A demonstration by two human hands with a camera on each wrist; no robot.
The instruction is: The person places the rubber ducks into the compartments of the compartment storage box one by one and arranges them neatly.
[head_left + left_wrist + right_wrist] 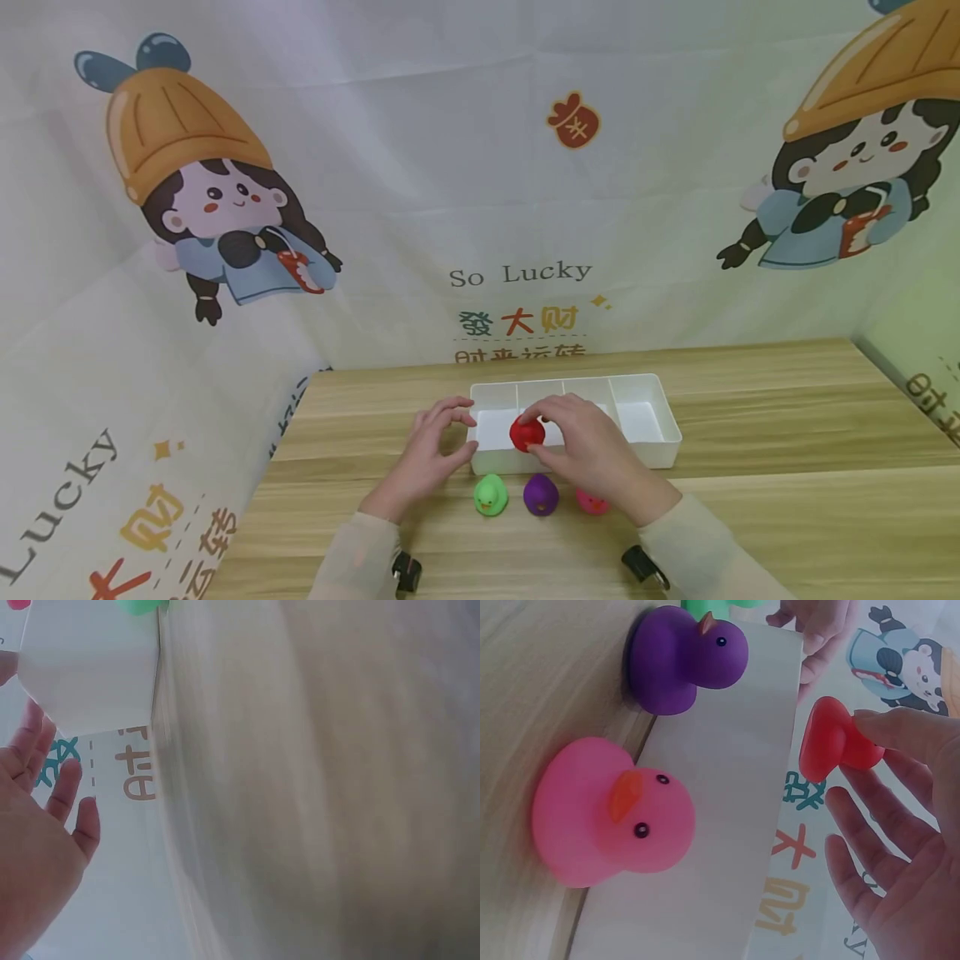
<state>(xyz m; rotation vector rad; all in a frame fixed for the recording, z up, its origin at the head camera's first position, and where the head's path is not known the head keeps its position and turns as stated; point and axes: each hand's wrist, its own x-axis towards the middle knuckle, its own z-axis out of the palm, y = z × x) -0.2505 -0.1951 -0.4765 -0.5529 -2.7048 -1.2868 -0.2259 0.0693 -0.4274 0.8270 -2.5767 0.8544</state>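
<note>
Over the compartments of a white box [577, 461], my right hand [592, 437] pinches a red rubber duck [827, 740] between thumb and fingers. The right wrist view shows the duck above the box's rim, the other fingers spread. My left hand [431, 442] is at the box's left end, fingers loosely bent, fingertips and thumb right at the rim. In front of the box stand a green duck [491, 496], a purple duck [541, 495] and a pink duck [615, 814]. My right hand partly covers the pink one in the head view.
The box stands on a wood-grain table [780, 417], its inside split by thin dividers. Behind the table hangs a white printed cloth [420, 167] with cartoon figures and lettering. Another cloth-covered side lies at the left.
</note>
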